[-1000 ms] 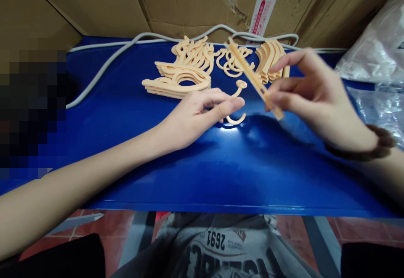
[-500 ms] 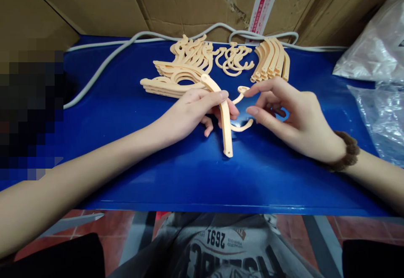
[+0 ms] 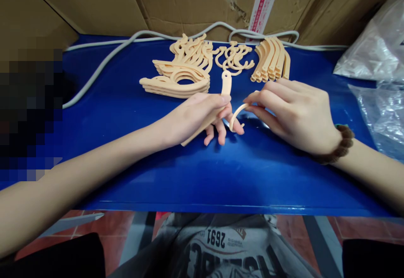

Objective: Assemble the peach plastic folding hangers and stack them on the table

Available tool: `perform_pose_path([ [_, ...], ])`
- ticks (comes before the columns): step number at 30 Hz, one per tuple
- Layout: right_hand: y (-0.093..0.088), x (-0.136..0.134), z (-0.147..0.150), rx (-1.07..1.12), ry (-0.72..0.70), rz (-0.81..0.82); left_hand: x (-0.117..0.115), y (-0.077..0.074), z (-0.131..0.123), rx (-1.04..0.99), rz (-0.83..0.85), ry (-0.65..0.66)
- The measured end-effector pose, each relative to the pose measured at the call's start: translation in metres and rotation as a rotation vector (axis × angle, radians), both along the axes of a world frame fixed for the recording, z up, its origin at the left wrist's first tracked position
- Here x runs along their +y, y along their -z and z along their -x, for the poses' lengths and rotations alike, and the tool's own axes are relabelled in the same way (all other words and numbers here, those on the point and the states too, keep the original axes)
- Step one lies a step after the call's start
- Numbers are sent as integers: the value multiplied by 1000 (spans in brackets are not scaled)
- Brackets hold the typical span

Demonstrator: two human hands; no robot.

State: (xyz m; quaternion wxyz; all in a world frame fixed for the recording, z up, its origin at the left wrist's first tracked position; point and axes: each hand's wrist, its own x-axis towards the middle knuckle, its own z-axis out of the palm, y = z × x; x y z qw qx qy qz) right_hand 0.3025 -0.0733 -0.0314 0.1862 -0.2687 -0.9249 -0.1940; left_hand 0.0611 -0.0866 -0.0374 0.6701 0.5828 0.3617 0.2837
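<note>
My left hand pinches a cream plastic hanger arm between thumb and fingers. One holed end points away from me, and the rest slants back under the palm. Between the fingertips of my right hand is the end of a cream plastic hook. Its curve hangs toward my left fingers and seems to touch one of them. Behind my left hand lies a stack of hanger pieces. Farther back are a heap of wavy pieces, loose hooks and a row of curved arms.
Everything lies on a blue table. A white cable runs along its back, before cardboard boxes. Clear plastic bags stand at the right. The table's front edge is close to my lap.
My right hand has taken hold of the hook and lifted it toward my left fingers. The hanger arm in my left hand has turned, its near end swinging left under the palm.
</note>
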Motion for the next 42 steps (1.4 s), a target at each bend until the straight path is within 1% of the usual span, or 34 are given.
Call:
perform_pose_path([
  [3,0,2,-1,60,21,76,-1,-2,0,65,-52,-23],
  [7,3,3,-2,163,-20,196,-3,-4,2,168,-197,-56],
  [10,5,4,-2,198,0,279,-4,-7,4,232,-271,-97],
  [14,6,6,-2,151,33,298,-7,-8,7,308,-339,-120],
  [18,6,7,-2,79,23,295,-8,-6,7,295,-393,-168],
  [21,6,8,-2,55,-17,321,-7,-2,7,279,-429,-195],
  [23,6,8,-1,75,-60,406,-7,0,7,270,-466,-186],
  [26,4,6,1,198,-112,648,-7,-1,8,324,-536,-128],
  [30,1,4,6,487,-122,986,-10,-5,9,527,-686,-49],
  [33,1,4,10,662,-107,1174,-11,-5,9,686,-821,-37],
  [35,1,5,11,729,-91,1255,-12,-5,8,784,-883,-42],
  [37,3,7,12,778,-59,1300,-13,-5,6,889,-923,-30],
  [39,5,9,11,836,-21,1331,-14,-5,4,982,-952,5],
  [42,7,12,11,913,18,1386,-15,-6,2,1066,-1001,64],
])
